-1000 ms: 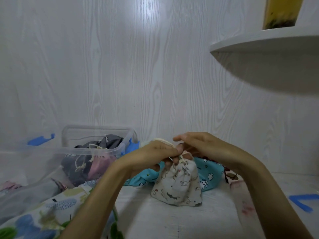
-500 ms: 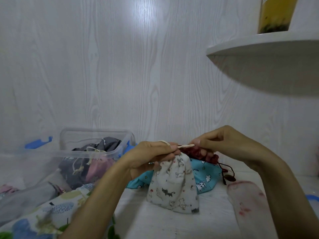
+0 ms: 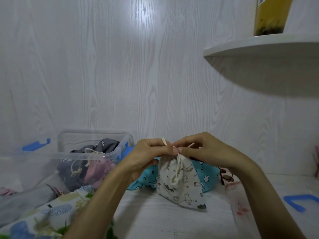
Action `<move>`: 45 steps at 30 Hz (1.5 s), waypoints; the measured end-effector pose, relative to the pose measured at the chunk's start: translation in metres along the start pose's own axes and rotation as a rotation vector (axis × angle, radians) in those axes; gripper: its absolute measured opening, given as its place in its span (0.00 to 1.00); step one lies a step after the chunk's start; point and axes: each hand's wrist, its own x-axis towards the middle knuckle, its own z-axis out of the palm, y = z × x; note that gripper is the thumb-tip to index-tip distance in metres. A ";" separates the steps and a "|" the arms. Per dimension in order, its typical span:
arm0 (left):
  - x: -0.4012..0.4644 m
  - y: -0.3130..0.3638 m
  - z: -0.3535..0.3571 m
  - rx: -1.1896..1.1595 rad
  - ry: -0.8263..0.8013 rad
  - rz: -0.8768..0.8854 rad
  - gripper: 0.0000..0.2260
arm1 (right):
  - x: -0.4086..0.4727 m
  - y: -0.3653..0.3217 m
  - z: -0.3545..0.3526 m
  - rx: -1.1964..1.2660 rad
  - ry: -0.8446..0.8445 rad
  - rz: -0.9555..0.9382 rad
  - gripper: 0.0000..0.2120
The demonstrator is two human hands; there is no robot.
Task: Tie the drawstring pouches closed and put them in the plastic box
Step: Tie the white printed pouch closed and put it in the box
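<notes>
Left hand (image 3: 148, 153): centre of the frame, fingers curled at the gathered neck of the cream pouch; it pinches a cream cord (image 3: 164, 141) whose end sticks up above the knuckles
Right hand (image 3: 205, 151): just right of the left, fingertips meeting it over the pouch neck; thumb and forefinger pinch a second cord end that points up to the right
Cream pouch (image 3: 179, 183): printed with small animals; hangs from the two hands with its lower corner resting on the white surface (image 3: 155, 218); neck drawn tight; a loop of cord lies down its front
Blue pouch (image 3: 205, 176): behind the cream one, lower centre, lying on the surface; printed with stars and clouds
Plastic box (image 3: 51, 155): clear, at the left of the frame, well left of the hands; blue clips on its rim; dark grey and pink pouches (image 3: 82, 169) with cream cords lie inside
Patterned cloth (image 3: 43, 214): lower left corner, in front of the box
Shelf (image 3: 259, 47): white, upper right; a yellow container (image 3: 271, 14) stands on it
Blue-edged lid (image 3: 300, 200): lower right edge, only partly in view
</notes>
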 end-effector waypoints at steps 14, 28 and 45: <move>-0.003 0.006 -0.005 0.254 0.309 0.331 0.09 | 0.008 0.000 0.026 0.232 0.229 -0.086 0.04; -0.001 -0.007 -0.003 0.336 0.446 0.427 0.08 | 0.010 0.003 0.024 0.338 0.239 -0.027 0.09; 0.003 0.005 -0.017 0.157 0.260 0.206 0.06 | 0.014 0.017 0.022 -0.322 0.552 -0.238 0.06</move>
